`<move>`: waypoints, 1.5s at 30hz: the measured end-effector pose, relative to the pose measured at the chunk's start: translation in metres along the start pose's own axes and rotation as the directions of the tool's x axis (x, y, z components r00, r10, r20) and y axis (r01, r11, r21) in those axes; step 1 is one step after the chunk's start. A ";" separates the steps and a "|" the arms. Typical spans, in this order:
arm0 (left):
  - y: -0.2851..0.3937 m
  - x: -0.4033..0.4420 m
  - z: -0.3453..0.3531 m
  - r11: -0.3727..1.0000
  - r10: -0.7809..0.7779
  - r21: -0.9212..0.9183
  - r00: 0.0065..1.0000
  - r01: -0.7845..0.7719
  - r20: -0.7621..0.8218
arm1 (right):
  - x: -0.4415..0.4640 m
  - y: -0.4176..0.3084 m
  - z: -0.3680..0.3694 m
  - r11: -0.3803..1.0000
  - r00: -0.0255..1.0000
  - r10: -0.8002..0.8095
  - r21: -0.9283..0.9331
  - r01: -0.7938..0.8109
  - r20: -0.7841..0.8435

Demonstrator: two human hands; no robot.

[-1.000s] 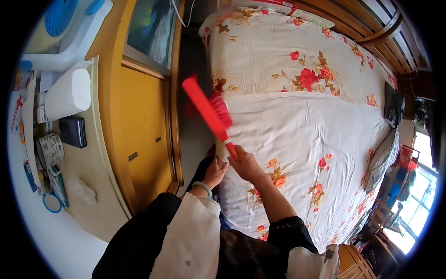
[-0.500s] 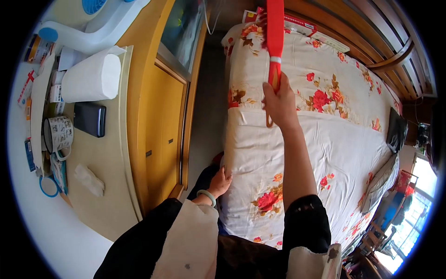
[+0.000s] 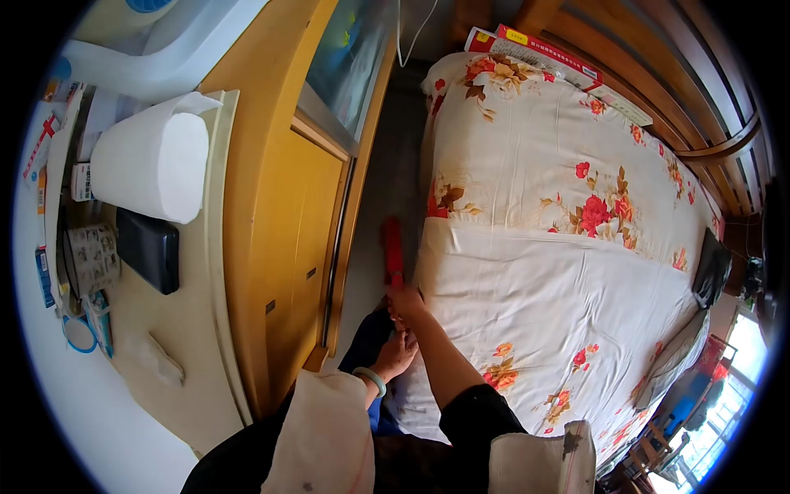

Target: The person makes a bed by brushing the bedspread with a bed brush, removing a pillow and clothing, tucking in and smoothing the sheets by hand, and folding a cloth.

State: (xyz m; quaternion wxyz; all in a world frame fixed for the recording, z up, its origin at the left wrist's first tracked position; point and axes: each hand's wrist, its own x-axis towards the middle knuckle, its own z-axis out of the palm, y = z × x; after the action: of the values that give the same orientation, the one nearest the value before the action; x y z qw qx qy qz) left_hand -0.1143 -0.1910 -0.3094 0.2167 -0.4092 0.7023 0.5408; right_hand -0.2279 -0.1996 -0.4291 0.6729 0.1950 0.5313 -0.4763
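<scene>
My right hand [image 3: 405, 303] is closed round the handle of a red bed brush [image 3: 393, 244]. The brush is slightly blurred and points away from me, over the gap beside the bed. Just below it, my left hand [image 3: 395, 356], with a pale bangle on the wrist, is by the bed's side edge. Its fingers look partly stretched out toward the right hand; whether they touch the brush handle I cannot tell. A white floral sheet [image 3: 510, 272] covers the bed to the right of both hands.
A yellow wooden cabinet [image 3: 284, 222] stands left of the narrow floor gap [image 3: 370, 239]. On its left, a table holds a white paper roll [image 3: 152, 156], a black phone-like object [image 3: 148, 251] and a patterned mug [image 3: 92, 259]. Red-and-white boxes [image 3: 547, 56] lie along the wooden headboard [image 3: 658, 99].
My right hand has brought the brush from above the far part of the bed back toward me and left, down into the gap. It is now close to my left hand.
</scene>
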 end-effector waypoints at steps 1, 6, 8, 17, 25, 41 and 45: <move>-0.004 -0.001 0.002 1.000 -0.004 -0.003 1.000 0.004 0.002 | -0.042 -0.032 0.021 0.968 0.995 -0.047 -0.250 0.025 -0.084; 0.031 0.007 -0.048 0.953 -0.107 -0.276 0.992 0.123 0.074 | -0.179 -0.132 0.051 0.866 0.937 -0.342 -0.409 0.288 -0.067; 0.036 0.024 -0.064 0.965 -0.240 -0.126 0.968 0.229 -0.078 | -0.201 -0.140 0.034 0.746 0.767 -0.622 -0.418 0.518 -0.158; 0.148 0.263 -0.170 0.944 0.072 -0.239 0.847 -0.228 -0.526 | -0.148 -0.284 -0.110 0.535 0.147 -0.783 -0.533 0.655 -0.605; 0.285 0.453 -0.261 0.927 0.248 -0.078 0.755 -0.367 -0.607 | -0.093 -0.277 -0.141 0.580 0.160 -0.722 -0.462 0.671 -0.673; 0.304 0.451 -0.293 0.739 0.235 -0.528 0.894 -0.419 -0.381 | -0.081 -0.268 -0.151 0.588 0.154 -0.716 -0.469 0.659 -0.681; 0.308 0.445 -0.308 0.851 0.200 -0.412 0.926 -0.327 -0.321 | -0.081 -0.269 -0.152 0.580 0.133 -0.731 -0.506 0.639 -0.669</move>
State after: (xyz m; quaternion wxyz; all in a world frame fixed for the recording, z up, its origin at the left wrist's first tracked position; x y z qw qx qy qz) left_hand -0.5753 -0.6060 -0.3630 -0.0589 -0.4162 0.6271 0.6558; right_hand -0.5346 -0.1742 -0.3451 0.0455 0.0979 0.8307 -0.5462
